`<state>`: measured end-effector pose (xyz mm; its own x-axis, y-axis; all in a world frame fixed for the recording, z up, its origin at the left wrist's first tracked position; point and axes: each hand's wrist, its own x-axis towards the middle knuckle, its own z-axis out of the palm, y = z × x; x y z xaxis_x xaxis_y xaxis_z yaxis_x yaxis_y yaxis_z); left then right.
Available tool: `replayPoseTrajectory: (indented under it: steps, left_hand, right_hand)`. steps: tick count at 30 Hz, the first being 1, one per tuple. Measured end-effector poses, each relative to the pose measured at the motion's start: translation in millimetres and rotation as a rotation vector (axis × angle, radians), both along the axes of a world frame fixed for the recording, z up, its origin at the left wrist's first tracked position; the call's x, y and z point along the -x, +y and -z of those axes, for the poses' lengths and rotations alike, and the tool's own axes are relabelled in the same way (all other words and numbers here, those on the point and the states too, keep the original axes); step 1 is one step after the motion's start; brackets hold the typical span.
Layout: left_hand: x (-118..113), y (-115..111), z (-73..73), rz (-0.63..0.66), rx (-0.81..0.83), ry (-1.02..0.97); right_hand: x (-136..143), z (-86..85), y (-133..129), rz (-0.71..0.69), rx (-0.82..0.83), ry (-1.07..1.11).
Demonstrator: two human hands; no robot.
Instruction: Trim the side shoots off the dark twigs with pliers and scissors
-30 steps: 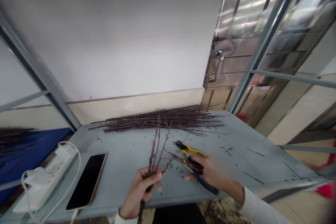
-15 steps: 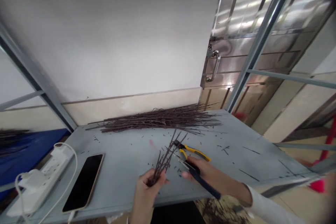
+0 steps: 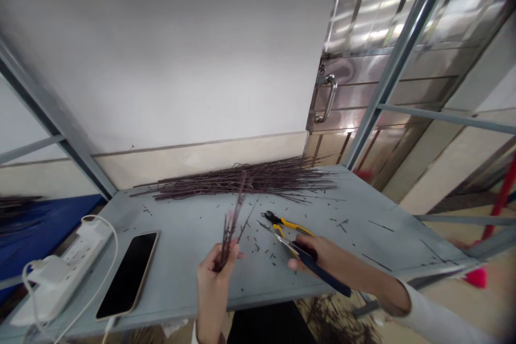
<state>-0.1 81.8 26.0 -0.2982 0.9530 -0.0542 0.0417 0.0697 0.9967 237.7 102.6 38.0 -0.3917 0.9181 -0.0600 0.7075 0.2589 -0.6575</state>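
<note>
My left hand (image 3: 217, 262) is closed around the lower ends of a small bunch of dark brown twigs (image 3: 229, 226), which stands nearly upright above the table and is a little blurred. My right hand (image 3: 310, 252) grips shears (image 3: 322, 273) with dark blue handles and thin metal blades. The blades point up and left, apart from the twigs. Just beyond them, yellow-and-black pliers (image 3: 278, 219) lie on the grey table (image 3: 181, 258). Small cut bits of twig (image 3: 272, 257) are scattered between my hands.
A long pile of twigs (image 3: 242, 181) lies along the back edge by the wall. At left are a phone (image 3: 128, 275) on a cable and a white power strip (image 3: 60, 274). Metal frame posts (image 3: 399, 64) rise at both sides. More twigs (image 3: 338, 322) lie below the front edge.
My left hand has moved left with the twigs, which now stand more upright. The shears have drawn back slightly to the right, away from the bunch.
</note>
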Motion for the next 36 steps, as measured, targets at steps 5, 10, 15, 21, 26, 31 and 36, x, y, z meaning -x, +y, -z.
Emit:
replayPoseTrajectory:
  steps: [5,10,15,21,26,31,36]
  left_hand:
    - [14.2,7.5,0.3,0.047,0.046,-0.136]
    - [10.3,3.9,-12.7,0.069,0.012,-0.252]
    - [7.1,-0.3,-21.9,0.107,0.021,-0.287]
    - [6.4,0.3,-18.0,0.146,0.04,-0.301]
    - [6.8,0.1,-16.3,0.168,0.033,-0.299]
    - [8.2,-4.5,-17.4,0.189,0.026,-0.302]
    - [9.8,-9.0,-19.3,0.153,0.034,-0.303]
  right_hand:
    - [-49.8,27.0,8.7,0.237,-0.069,-0.198]
    - [-121.7,57.1,33.3,0.593,-0.105,-0.567]
    - [-142.0,75.5,43.9,0.618,-0.131,-0.677]
    - [-82.5,81.5,34.2,0.497,-0.352,-0.628]
    - [-11.1,77.6,24.5,0.248,-0.234,-0.417]
    - [8.6,69.6,40.0,0.34,-0.075,-0.388]
    - [-13.4,53.7,55.9,0.316,0.059,-0.238]
